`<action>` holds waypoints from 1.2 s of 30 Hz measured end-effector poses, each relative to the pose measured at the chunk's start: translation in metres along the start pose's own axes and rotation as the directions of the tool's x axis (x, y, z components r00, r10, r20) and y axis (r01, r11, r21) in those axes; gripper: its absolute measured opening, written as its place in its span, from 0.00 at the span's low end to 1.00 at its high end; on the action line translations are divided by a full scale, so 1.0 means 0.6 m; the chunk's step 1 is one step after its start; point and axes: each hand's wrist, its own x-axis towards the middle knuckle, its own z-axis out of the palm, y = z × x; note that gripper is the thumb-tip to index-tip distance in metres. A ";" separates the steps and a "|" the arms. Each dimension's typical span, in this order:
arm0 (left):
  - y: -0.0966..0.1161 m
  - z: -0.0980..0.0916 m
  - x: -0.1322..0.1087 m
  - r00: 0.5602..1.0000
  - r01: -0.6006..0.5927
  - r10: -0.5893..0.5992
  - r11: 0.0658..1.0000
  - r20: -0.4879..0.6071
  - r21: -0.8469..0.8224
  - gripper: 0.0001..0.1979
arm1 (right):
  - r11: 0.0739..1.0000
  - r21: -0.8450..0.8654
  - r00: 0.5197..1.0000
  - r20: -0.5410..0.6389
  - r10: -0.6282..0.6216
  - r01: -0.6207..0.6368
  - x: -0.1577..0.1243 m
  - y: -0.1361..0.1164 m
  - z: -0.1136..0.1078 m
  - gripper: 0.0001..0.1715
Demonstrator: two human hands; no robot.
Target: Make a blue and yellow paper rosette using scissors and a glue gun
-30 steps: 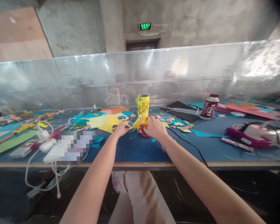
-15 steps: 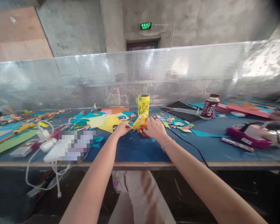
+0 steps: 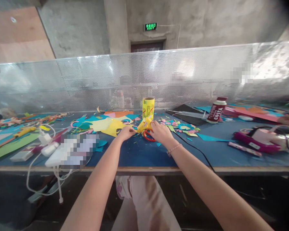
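My right hand (image 3: 162,132) is closed around a yellow glue gun (image 3: 144,124), whose nozzle points left toward my other hand. A black cord (image 3: 195,146) runs from beside the right hand to the table's front edge. My left hand (image 3: 127,132) is pinched shut at the nozzle tip; whatever is between its fingertips is too small to make out. Under the glue gun lies a red-orange loop (image 3: 148,137), perhaps a scissors handle. Just behind stands a yellow printed cylinder (image 3: 148,108). Yellow paper (image 3: 112,127) lies behind my left hand.
Paper scraps (image 3: 186,127) litter the blue table (image 3: 144,157). On the left are a white charger (image 3: 44,138), cables and another yellow glue gun (image 3: 24,132). A Costa bottle (image 3: 216,110) and a purple device (image 3: 255,141) stand right. A perforated metal screen (image 3: 91,83) closes the back.
My right hand has shifted very slightly, and more of the red-orange loop shows under it. My left hand stays almost in place.
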 end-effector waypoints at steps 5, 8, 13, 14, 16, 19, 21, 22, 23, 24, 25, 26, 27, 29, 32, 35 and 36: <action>0.002 -0.001 0.001 1.000 0.006 -0.007 1.000 0.019 0.007 0.09 | 1.000 0.016 1.000 0.021 -0.018 0.018 0.001 0.003 0.000 0.21; 0.003 -0.001 0.000 1.000 0.014 -0.014 1.000 0.019 0.011 0.09 | 1.000 0.017 1.000 0.021 -0.019 0.019 0.001 0.003 0.001 0.21; 0.003 -0.002 -0.001 1.000 0.016 -0.016 1.000 0.017 -0.013 0.08 | 0.999 0.019 1.000 0.015 -0.027 0.027 0.000 0.003 0.000 0.20; 0.003 -0.001 -0.001 1.000 0.016 -0.016 1.000 0.019 -0.017 0.08 | 0.999 0.017 0.999 0.014 -0.031 0.031 0.000 0.003 -0.001 0.20; 0.002 -0.001 0.000 1.000 0.011 -0.011 1.000 0.022 -0.027 0.07 | 0.999 0.010 0.999 0.018 -0.033 0.032 0.000 0.004 -0.002 0.21; 0.002 0.000 0.000 1.000 0.002 0.000 0.999 0.027 -0.046 0.07 | 1.000 -0.007 0.999 0.023 -0.029 0.029 0.000 0.004 -0.003 0.21; 0.002 0.001 0.000 1.000 -0.002 0.003 0.998 0.022 -0.060 0.06 | 1.000 -0.017 0.999 0.025 -0.026 0.026 0.001 0.004 -0.003 0.21; 0.001 0.002 0.001 1.000 -0.004 0.005 0.998 0.020 -0.067 0.06 | 0.999 -0.020 0.999 0.027 -0.024 0.025 0.001 0.005 -0.003 0.21; 0.000 0.002 0.002 1.000 -0.005 0.007 0.997 0.018 -0.071 0.06 | 0.999 -0.022 0.999 0.029 -0.022 0.023 0.001 0.005 -0.003 0.21; -0.001 0.003 0.002 1.000 -0.005 0.007 0.997 0.017 -0.076 0.06 | 1.000 -0.024 0.999 0.031 -0.019 0.020 0.001 0.004 -0.003 0.21; -0.002 0.004 0.003 1.000 -0.003 0.005 0.997 0.016 -0.083 0.05 | 1.000 -0.025 0.999 0.030 -0.017 0.017 0.001 0.004 -0.003 0.21; -0.003 0.005 0.004 1.000 -0.001 0.003 0.996 0.018 -0.092 0.05 | 1.000 -0.024 0.999 0.028 -0.014 0.015 0.001 0.004 -0.004 0.21; -0.004 0.006 0.004 1.000 0.000 0.003 0.995 0.020 -0.103 0.05 | 1.000 -0.023 1.000 0.025 -0.012 0.012 0.001 0.004 -0.004 0.20; -0.005 0.007 0.003 0.999 -0.009 0.013 0.993 0.030 -0.120 0.05 | 1.000 -0.020 1.000 0.015 -0.001 0.002 0.001 0.005 -0.005 0.19; -0.002 0.006 0.001 0.999 -0.022 0.026 0.993 0.039 -0.118 0.06 | 0.999 -0.005 0.999 -0.007 0.033 -0.033 0.000 0.008 -0.007 0.18; 0.003 0.004 -0.002 0.999 -0.016 0.021 0.994 0.040 -0.108 0.07 | 0.996 0.009 0.996 -0.010 0.084 -0.084 0.001 0.014 -0.009 0.17; 0.005 0.003 -0.002 0.999 -0.018 0.022 0.995 0.043 -0.101 0.07 | 0.995 0.010 0.995 -0.008 0.103 -0.103 0.001 0.016 -0.009 0.16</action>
